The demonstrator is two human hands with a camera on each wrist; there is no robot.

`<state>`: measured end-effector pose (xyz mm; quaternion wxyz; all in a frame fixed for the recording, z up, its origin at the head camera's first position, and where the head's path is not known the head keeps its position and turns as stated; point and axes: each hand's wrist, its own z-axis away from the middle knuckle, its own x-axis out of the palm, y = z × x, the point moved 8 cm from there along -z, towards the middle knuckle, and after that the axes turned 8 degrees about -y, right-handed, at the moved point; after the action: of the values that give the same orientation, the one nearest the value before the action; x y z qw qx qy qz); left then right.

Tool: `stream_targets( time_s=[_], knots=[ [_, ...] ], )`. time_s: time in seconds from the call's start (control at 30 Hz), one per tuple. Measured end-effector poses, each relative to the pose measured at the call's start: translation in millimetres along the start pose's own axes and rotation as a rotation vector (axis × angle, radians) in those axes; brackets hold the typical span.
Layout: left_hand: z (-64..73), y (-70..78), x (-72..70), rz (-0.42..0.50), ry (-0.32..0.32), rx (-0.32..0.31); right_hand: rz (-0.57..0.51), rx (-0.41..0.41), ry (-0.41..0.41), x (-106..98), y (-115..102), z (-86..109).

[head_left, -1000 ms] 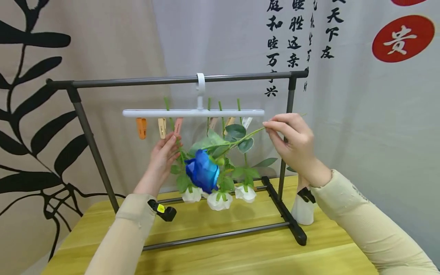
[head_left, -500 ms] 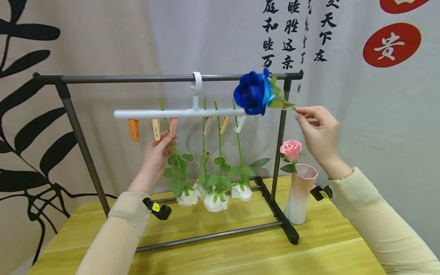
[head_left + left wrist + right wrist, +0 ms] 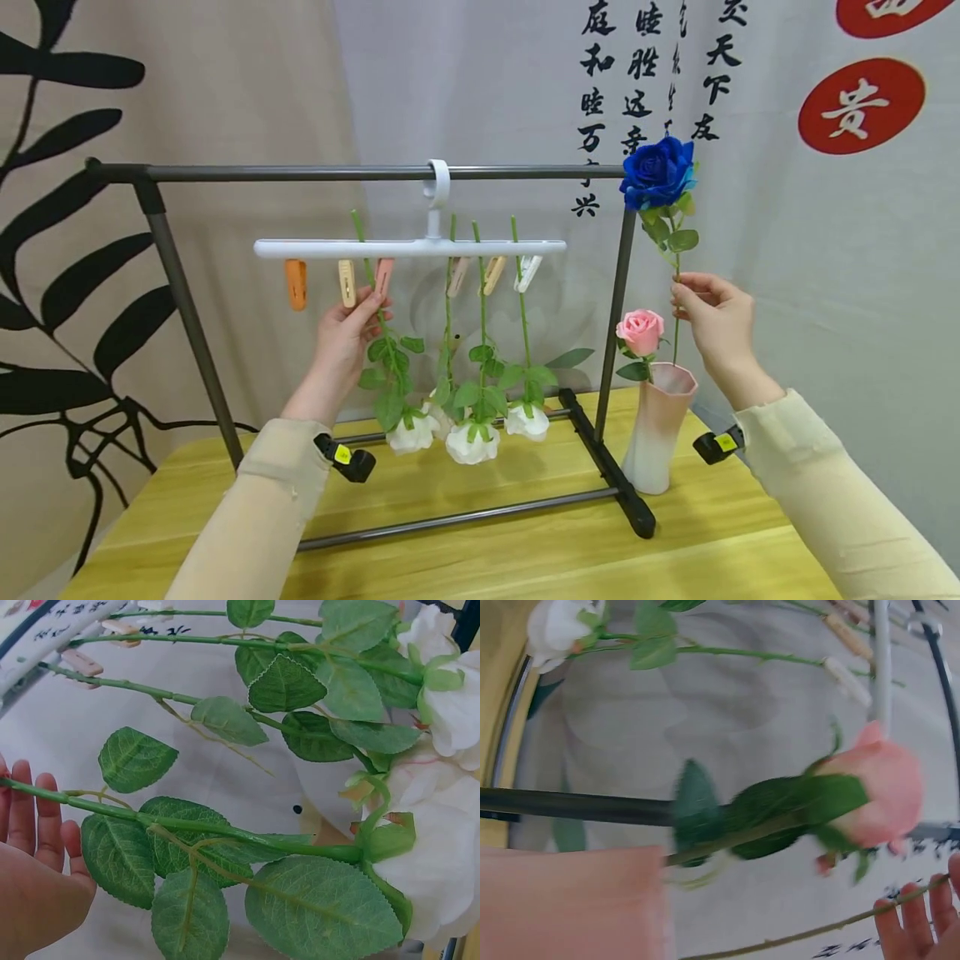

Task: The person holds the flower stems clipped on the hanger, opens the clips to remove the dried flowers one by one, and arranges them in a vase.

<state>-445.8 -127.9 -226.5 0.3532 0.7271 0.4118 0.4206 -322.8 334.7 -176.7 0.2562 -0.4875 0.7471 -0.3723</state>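
My left hand (image 3: 343, 342) pinches the lower end of a pink clothespin (image 3: 384, 277) under a white hanger bar (image 3: 315, 248). A white rose (image 3: 411, 433) hangs head down there, its green stem (image 3: 187, 823) crossing that hand's fingers. On the right, my right hand (image 3: 716, 321) pinches the stem of a blue rose (image 3: 658, 173), bloom up. The stem's lower end reaches the mouth of a pink-and-white vase (image 3: 651, 442); whether it is inside cannot be told. A pink rose (image 3: 640, 332) stands in the vase, near the right fingers in the right wrist view.
Several more white roses (image 3: 472, 442) hang from clothespins. An orange clothespin (image 3: 296, 285) and a beige clothespin (image 3: 347, 283) hang at the bar's left. The dark metal rack (image 3: 285, 173) stands on a wooden table (image 3: 525, 558), its right foot beside the vase.
My right hand has carried the blue rose from in front of the hanging roses rightward to above the vase, turning its bloom upward. My left hand stays at the pink clothespin.
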Motion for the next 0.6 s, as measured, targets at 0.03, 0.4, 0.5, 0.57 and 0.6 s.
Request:
stream_targets(
  time_s=[0.03, 0.4, 0.5, 0.57, 0.6],
  knots=[
    [0.3, 0.6, 0.3, -0.004, 0.003, 0.000, -0.035, 0.026, 0.003, -1.8, 6.6, 1.2],
    [2.6, -0.1, 3.0, -0.033, 0.002, -0.012, -0.033, 0.141, -0.036, -14.1, 59.8, 12.6],
    [3.1, 0.1, 2.9, -0.038, 0.001, -0.012, 0.041, 0.151, -0.054, -16.7, 68.1, 15.1],
    [3.5, 0.8, 2.9, -0.043, 0.002, -0.013, 0.091, 0.154, -0.071, -18.0, 72.0, 16.8],
    [3.7, 1.3, 3.1, -0.046, 0.000, -0.013, 0.128, 0.154, -0.082, -18.5, 73.6, 17.6]
  ],
)
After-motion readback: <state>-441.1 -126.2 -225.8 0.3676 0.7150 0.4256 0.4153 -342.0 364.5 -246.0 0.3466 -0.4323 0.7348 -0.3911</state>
